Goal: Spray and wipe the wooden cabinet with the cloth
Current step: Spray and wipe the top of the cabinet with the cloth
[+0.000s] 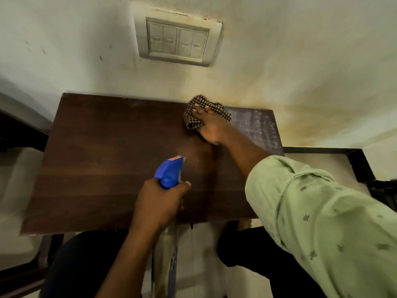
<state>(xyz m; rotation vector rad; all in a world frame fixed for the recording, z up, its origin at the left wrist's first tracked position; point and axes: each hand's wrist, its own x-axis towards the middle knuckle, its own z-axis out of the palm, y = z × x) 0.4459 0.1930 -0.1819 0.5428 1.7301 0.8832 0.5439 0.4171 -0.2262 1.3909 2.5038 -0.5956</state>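
Right hand [211, 127] presses cloth [192, 114], fingers straight; left hand [158, 204] clenches spray bottle [169, 172]. Overlap strokes toward cabinet's [96, 158] dusty 2 o'clock corner.

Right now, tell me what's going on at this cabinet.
A person is cleaning the top of the wooden cabinet. The left grip holds a blue-headed spray bottle, nozzle pointing at the wood. The right grip presses a checked cloth flat near the back edge, by the wall. Right of the cloth, a speckled patch looks not yet wiped.
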